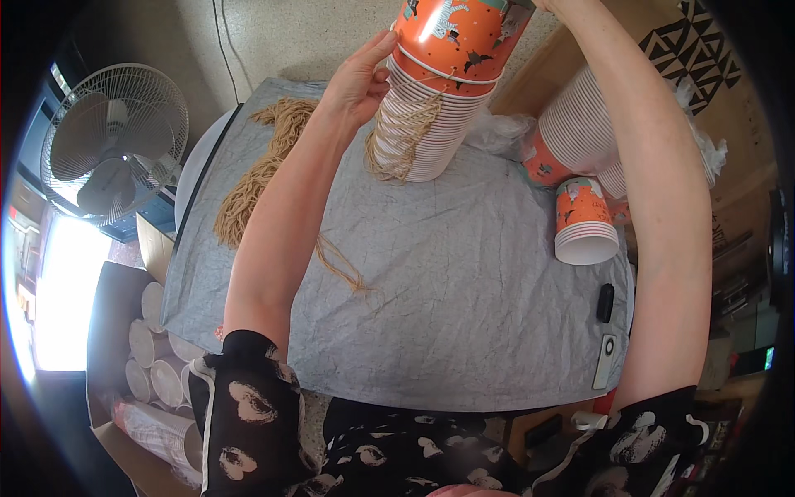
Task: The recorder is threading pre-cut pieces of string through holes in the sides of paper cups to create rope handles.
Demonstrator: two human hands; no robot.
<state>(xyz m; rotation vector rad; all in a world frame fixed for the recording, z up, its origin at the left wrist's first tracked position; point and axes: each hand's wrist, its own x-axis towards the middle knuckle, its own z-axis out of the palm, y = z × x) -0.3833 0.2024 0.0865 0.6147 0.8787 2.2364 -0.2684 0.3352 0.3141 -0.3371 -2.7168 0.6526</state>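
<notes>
A tall stack of paper cups (431, 137) stands upside down at the far middle of the table, with tan strings hanging down its left side. Its top is an orange printed paper cup (455, 37), whose upper end is cut off by the picture's edge. My left hand (362, 79) is at that cup's left side, forefinger at its lower rim and the other fingers curled in. At the cup's upper right is my right hand (548, 4); only a sliver of it shows, its fingers hidden.
Bundles of tan string (257, 195) lie on the grey-covered table (447, 306) beyond my left forearm. More orange cups (586, 219) lie at the right, near a black object (605, 303) and a small pale device (605, 361). A fan (116, 145) and a carton of cups (124, 290) stand left.
</notes>
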